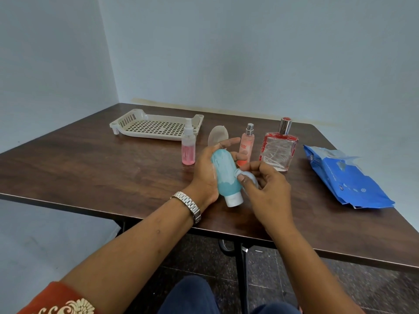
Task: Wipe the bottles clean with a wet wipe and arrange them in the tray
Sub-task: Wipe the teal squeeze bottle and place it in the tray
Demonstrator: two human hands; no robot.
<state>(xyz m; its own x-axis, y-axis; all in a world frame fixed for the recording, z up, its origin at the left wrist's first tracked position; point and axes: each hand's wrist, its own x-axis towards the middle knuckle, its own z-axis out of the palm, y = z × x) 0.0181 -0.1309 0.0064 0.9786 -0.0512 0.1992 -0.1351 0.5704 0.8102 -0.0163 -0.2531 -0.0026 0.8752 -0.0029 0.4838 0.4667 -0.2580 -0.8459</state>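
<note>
Head view: the left hand [207,171] holds a light blue squeeze tube [225,173] above the near middle of the dark wooden bench [90,159]. Its fingers wrap behind the tube, with one fingertip sticking out past the top. The tube is tilted, its white cap [234,199] pointing down toward the person. A metal wristwatch [189,206] sits on the left wrist.

The right hand [269,191] pinches a small bunched wet wipe [248,175] between thumb and fingers, and the wipe touches the tube's right side.

Behind the hands, three bottles stand upright on the bench in a loose row: a clear spray bottle with pink liquid [188,147], a slim pink perfume spray [247,140] and a square glass perfume bottle with red edges [278,149]. A round clear item [218,133] shows just behind the left fingers; what it is cannot be told.

The cream perforated tray [156,126] lies at the far left with no bottle in it. A blue wipes pack [347,177] lies on the right side, well apart from the tray.
</note>
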